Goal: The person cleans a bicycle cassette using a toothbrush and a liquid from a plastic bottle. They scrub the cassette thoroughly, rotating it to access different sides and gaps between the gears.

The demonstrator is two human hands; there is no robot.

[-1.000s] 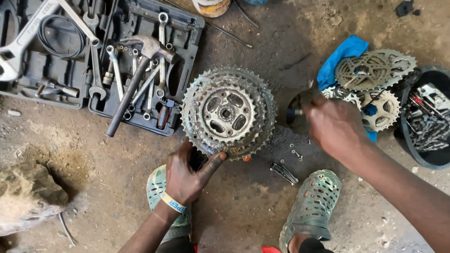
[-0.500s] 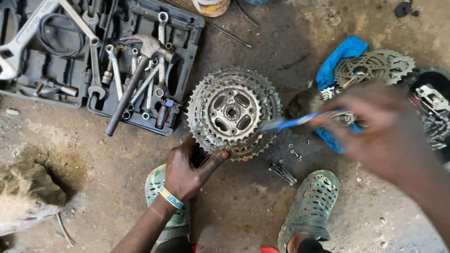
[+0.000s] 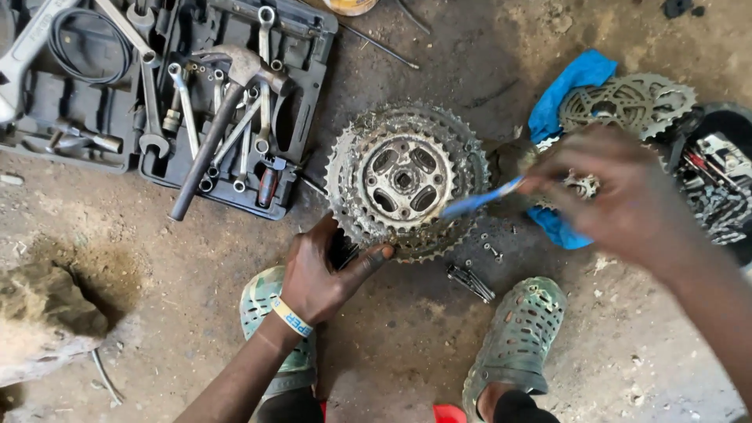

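So here's my view from the head cam, looking straight down at a dirt workshop floor. The bicycle cassette [image 3: 406, 180] sits stood up on its edge, or at least tipped, just in front of my two green perforated clogs [image 3: 517, 337], so the stacked sprockets face up at me. I figure it's propped that way so the teeth and the centre carrier are easy to get at.

My left hand [image 3: 321, 270] is what keeps it there. The thumb and fingers are partly spread and clamped onto the lower rim of the cassette, with something dark tucked under the palm that I can't make out. There's a yellow wristband [image 3: 291, 317] on that wrist.

My right hand [image 3: 619, 200] comes in from the right, blurred, with the fingers bunched together pinching a thin blue handle, a toothbrush [image 3: 479, 201] by the look of it. Its far end lies over the cassette's right side, about touching the sprockets.

Everything else is parked within arm's reach. An open grey tool case [image 3: 309, 94] holding spanners and a hammer [image 3: 223, 117] lies up left. A blue rag [image 3: 568, 86] with a loose sprocket cluster [image 3: 627, 100] on it sits to the right, beside a dark tub [image 3: 724, 129] of small metal parts. A few small bolts [image 3: 489, 251] lie on the floor near the cassette.
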